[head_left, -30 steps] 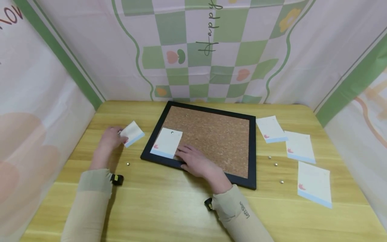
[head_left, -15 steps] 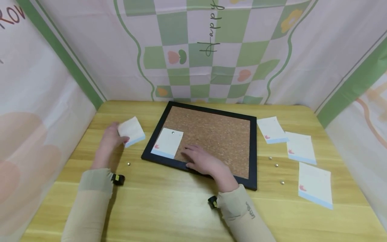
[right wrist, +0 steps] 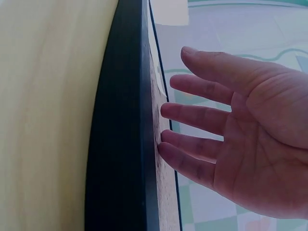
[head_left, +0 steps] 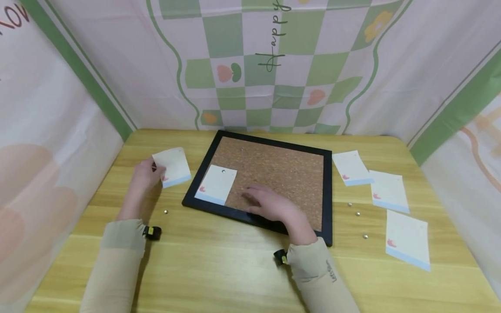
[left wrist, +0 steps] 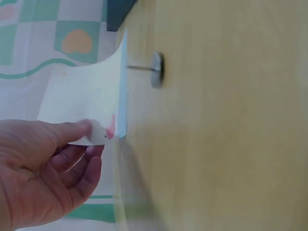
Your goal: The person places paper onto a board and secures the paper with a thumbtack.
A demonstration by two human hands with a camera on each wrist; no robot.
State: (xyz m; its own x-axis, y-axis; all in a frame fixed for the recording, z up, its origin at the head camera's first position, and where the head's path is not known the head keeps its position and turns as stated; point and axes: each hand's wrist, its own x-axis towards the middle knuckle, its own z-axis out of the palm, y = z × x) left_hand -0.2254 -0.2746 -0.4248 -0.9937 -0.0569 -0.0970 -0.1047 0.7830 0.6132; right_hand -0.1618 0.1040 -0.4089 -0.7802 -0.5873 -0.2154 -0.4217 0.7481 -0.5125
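Observation:
My left hand (head_left: 145, 174) pinches a white note sheet (head_left: 174, 165) by its left edge, thumb in front and fingers behind. The sheet has a blue band along its bottom and a small pink print, and is held up off the table left of the cork board (head_left: 282, 174). My right hand (head_left: 270, 203) hovers over the board's lower part, palm empty and fingers loosely spread in the right wrist view. Left of it, a similar note sheet (head_left: 216, 184) lies on the board with a silver thumbtack (head_left: 223, 171) near its top. The board has a black frame (right wrist: 120, 120).
On the table's right lie three more note sheets: the far one (head_left: 352, 168), the middle one (head_left: 389, 190) and the near one (head_left: 408, 239). Beside them are three loose thumbtacks (head_left: 357, 214). Another thumbtack (left wrist: 157, 70) lies point-up near my left wrist. Printed cloth (head_left: 258, 95) hangs behind the table.
The sheet in my left hand has been lifted and turned to face forward more. My right hand has drawn back rightward from the note on the board.

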